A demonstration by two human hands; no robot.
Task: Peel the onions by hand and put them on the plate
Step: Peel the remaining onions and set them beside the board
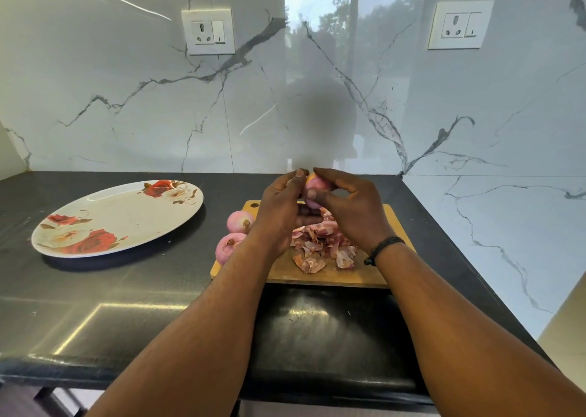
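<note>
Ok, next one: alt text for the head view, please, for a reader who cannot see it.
Both hands, left hand and right hand, hold a pink onion above a wooden cutting board strewn with onion skins. Two peeled onions sit at the board's left edge; the flowered plate further left holds none.

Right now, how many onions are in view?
3. One onion is held between the left hand and right hand; two onions lie at the cutting board's left edge. More may hide behind the hands.
</note>
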